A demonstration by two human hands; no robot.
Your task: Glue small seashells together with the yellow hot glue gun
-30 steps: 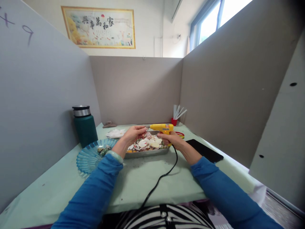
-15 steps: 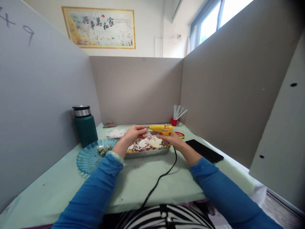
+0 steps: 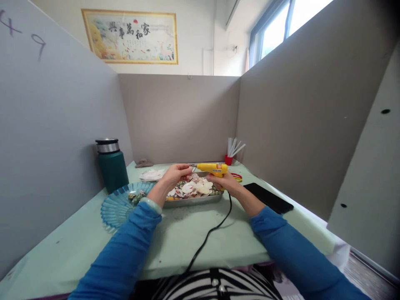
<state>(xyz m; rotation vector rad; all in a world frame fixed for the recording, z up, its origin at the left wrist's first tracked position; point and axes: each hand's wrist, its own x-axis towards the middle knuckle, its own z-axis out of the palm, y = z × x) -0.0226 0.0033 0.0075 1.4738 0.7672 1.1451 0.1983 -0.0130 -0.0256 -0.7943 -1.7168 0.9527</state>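
Note:
My right hand point(image 3: 225, 182) is wrapped round the handle of a yellow hot glue gun point(image 3: 211, 167), its nozzle pointing left. The fingers of my left hand point(image 3: 175, 176) are pinched together at that nozzle; whatever small piece they hold is too small to make out. Beneath both hands lies a metal tray point(image 3: 193, 201) heaped with flat, pale shell-like discs point(image 3: 188, 188) and small greenish pieces. To the left of the tray, a blue fluted glass plate point(image 3: 114, 208) bears a small clump of greenish pieces point(image 3: 136, 196), partly behind my left wrist.
A green bottle point(image 3: 112, 168) stands at the left partition. White glue sticks point(image 3: 233, 148) rise from a red cup point(image 3: 228, 160) at the back right. A black phone-like slab point(image 3: 268, 197) lies at right. The black cord point(image 3: 209, 233) runs to the table's front edge. Grey partitions enclose three sides.
Almost nothing differs. The glue gun has shifted very slightly to the right, and its nozzle remains at my left fingertips.

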